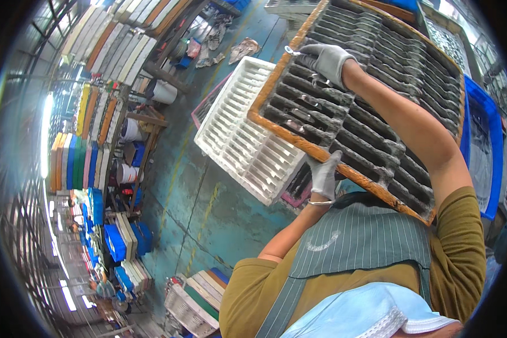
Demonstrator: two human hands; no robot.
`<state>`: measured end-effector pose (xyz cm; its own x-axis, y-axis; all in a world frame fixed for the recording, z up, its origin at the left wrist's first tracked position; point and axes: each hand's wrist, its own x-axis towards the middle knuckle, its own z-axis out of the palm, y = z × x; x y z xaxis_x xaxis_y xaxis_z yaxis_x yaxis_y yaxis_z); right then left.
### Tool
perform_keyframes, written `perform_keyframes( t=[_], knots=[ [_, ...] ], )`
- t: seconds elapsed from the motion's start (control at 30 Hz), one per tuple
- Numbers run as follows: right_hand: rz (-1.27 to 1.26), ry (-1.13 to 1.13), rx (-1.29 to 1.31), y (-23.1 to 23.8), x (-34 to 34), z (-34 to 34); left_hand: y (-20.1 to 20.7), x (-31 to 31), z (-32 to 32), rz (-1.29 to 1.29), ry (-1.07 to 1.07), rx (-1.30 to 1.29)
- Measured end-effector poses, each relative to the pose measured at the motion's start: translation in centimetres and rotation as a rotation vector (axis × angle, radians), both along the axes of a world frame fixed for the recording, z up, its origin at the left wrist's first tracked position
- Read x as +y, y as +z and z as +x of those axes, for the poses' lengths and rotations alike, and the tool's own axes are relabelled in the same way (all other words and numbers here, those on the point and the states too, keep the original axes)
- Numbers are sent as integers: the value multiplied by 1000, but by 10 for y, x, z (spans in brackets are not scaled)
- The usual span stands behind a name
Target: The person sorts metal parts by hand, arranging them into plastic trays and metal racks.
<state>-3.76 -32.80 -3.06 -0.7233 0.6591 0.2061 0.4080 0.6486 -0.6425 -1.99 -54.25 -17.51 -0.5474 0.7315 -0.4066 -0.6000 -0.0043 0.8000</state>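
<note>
A large tray [343, 121] with an orange-brown rim and dark grey slotted rows lies tilted before me. My left hand [323, 176], in a grey glove, is closed round its near rim, the thumb over the top. Over the tray's far left corner is my gloved right hand [328, 61], pinching a small shiny metal part [290, 50] at its fingertips. Several similar metal pieces [302, 114] rest in the slots at the tray's left end. What the metal part is exactly is too small to tell.
A white slotted tray [205, 138] sits under the dark one at the left, with a pink-edged tray [208, 101] beneath. Blue bins [493, 152] stand at the right. Racks of stacked trays [84, 160] line the left. Crumpled wrappings [245, 49] lie on the green floor.
</note>
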Motion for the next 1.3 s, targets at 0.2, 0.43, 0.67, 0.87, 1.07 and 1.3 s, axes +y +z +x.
perform_keyframes(
  t=[0.2, 0.43, 0.67, 0.87, 1.07, 1.3],
  knots=[
    [197, 162, -713, -17, 0, -27, -5, 5, 3, 37, 55, 2],
    [353, 417, -163, 3, -9, -14, 6, -17, -9, 83, 85, -48],
    [-136, 254, 600, 29, 15, 54, 18, -107, -113, -32, 380, -94],
    [-768, -296, 184, -175, 5, 64, 20, -220, -167, -203, 740, 48],
    [-1577, -623, 146, -273, -87, -1, 33, -300, -152, -252, 1165, -41],
    [-1591, -567, -50, -319, -93, -46, 28, -363, -103, -217, 1367, -139]
  ],
)
